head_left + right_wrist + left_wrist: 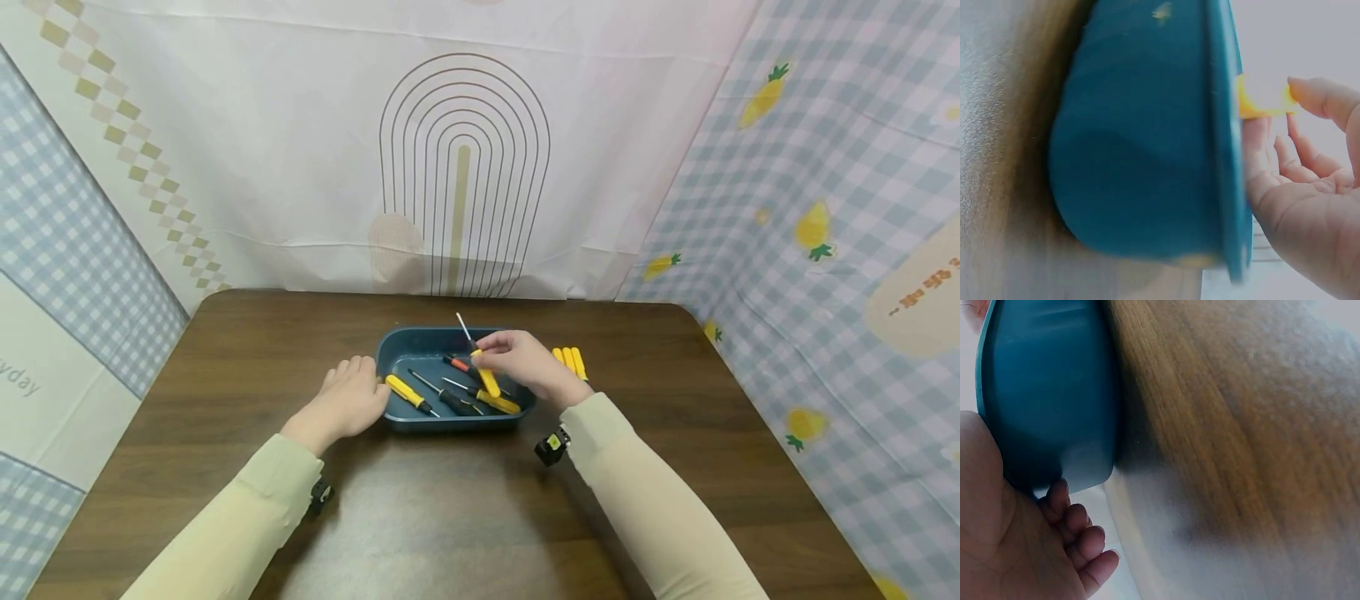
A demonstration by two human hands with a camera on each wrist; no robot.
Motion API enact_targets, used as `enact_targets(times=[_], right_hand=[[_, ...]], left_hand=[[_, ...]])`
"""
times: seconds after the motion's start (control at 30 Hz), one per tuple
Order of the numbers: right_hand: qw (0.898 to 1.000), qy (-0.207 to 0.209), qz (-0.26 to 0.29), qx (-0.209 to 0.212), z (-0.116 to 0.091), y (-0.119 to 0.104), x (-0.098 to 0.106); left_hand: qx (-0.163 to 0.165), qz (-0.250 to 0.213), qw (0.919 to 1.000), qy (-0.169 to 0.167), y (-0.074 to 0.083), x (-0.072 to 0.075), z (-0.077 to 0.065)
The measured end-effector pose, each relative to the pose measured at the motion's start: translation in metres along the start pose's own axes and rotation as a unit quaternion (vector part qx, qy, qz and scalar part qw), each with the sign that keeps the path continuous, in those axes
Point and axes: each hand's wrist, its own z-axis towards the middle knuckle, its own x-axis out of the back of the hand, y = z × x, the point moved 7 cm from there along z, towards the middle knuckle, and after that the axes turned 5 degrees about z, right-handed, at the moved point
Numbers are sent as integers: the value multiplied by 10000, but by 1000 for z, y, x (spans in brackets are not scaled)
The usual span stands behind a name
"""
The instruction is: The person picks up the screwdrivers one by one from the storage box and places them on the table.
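Observation:
In the head view, a dark teal tray holds several screwdrivers, among them a yellow-handled one and a black-handled one. Over its right part my right hand pinches a yellow-and-black screwdriver, its blade slanting up and left. The right wrist view shows that yellow handle between thumb and fingers, just past the rim. My left hand grips the tray's left end, thumb side at the rim; its curled fingers lie outside the end wall in the left wrist view.
To the right of the tray, several yellow handles lie side by side on the brown wooden table, partly behind my right wrist. A white patterned cloth hangs behind the table, with checked cloth along the right side.

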Motion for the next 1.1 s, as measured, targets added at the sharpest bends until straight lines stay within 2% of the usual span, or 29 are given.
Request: enact_targets(times=[0.2,0.5,0.77,1.1], right_hand=[[9963,50,840,-167,-7,1,18],[9900,529,1301,-86,-21,9,58],[9888,954,1129,-201,-37,30,99],[9857,1191,980,-673,-52,66,133]], left_hand=[[-9,-15,10000,-3,0,-1,1],[-7,-20,10000,-26,1,-2,1],[7,-19,10000,-19,1,-1,0],[9,-17,10000,22,-1,-1,0]])
